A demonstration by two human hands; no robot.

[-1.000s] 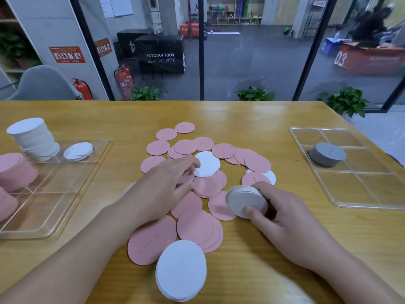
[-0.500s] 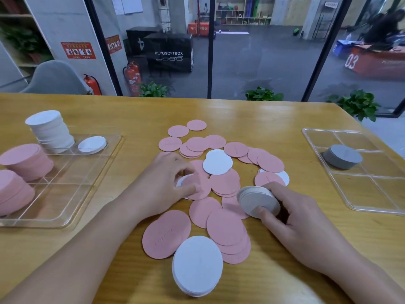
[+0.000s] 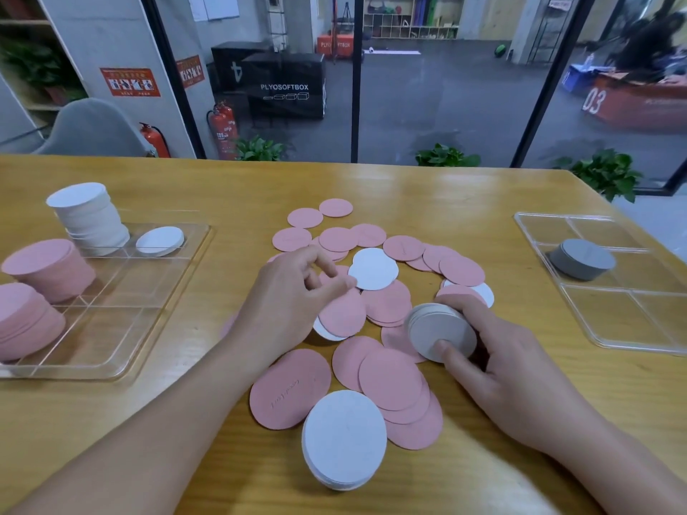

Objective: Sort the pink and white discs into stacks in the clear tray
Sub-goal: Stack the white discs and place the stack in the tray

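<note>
Loose pink discs (image 3: 390, 377) lie scattered mid-table, with a white disc (image 3: 373, 269) among them. My left hand (image 3: 293, 302) has curled fingers and pinches the edge of a pink disc (image 3: 344, 315) that lies over a white one (image 3: 323, 333). My right hand (image 3: 513, 369) grips a small tilted stack of white discs (image 3: 442, 330). Another white stack (image 3: 344, 438) stands near the front edge. The clear tray (image 3: 178, 276) at the left holds a tall white stack (image 3: 89, 217), a low white stack (image 3: 160, 240) and two pink stacks (image 3: 48, 267) (image 3: 22, 321).
A second clear tray (image 3: 609, 321) at the right holds a grey stack of discs (image 3: 581, 258). Bare wooden table (image 3: 483, 202) stretches behind the pile. Beyond the table's far edge are glass panels, plants and a grey chair (image 3: 93, 128).
My left hand has drawn back from the white disc and taken up a pink disc, uncovering a white one below. The right hand keeps its white stack. The camera shifted slightly.
</note>
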